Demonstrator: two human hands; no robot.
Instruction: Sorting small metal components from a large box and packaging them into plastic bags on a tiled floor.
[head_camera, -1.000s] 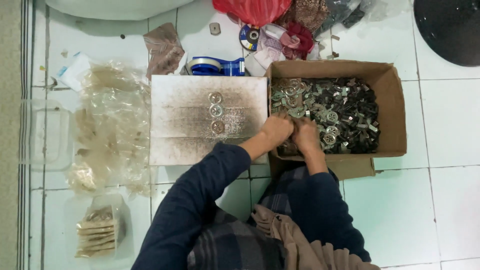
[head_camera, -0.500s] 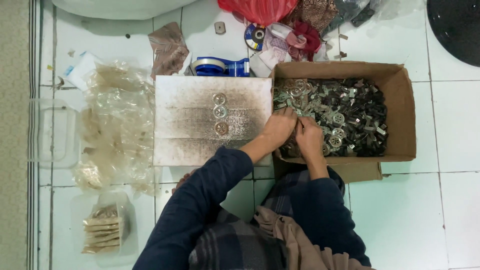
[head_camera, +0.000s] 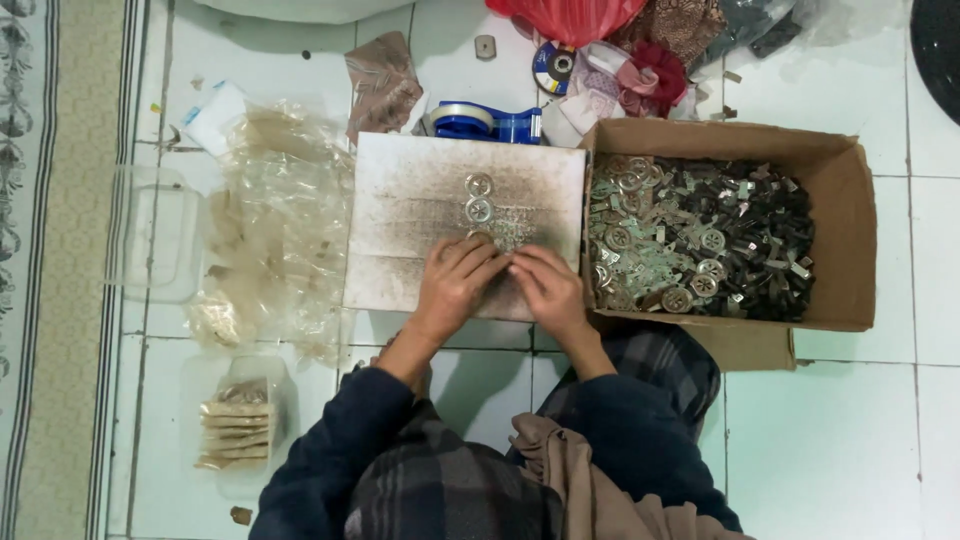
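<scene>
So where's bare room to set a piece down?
The board is bare left of the round metal pieces. Floor tiles right of the person are bare too. The cardboard box is full; plastic bags crowd the left.

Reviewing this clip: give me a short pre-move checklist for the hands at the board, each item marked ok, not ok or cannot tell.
1. Both hands over the worn whitish square board: ok, left hand and right hand meet at its near edge.
2. Part held between fingertips: cannot tell, the fingers hide it.
3. Round metal discs lined up on the board: ok, two show in a column, a third is partly covered.
4. Brown cardboard box of small metal parts beside the right hand: ok, open and stocked.
5. Crumpled clear plastic bags left of the board: ok.
</scene>
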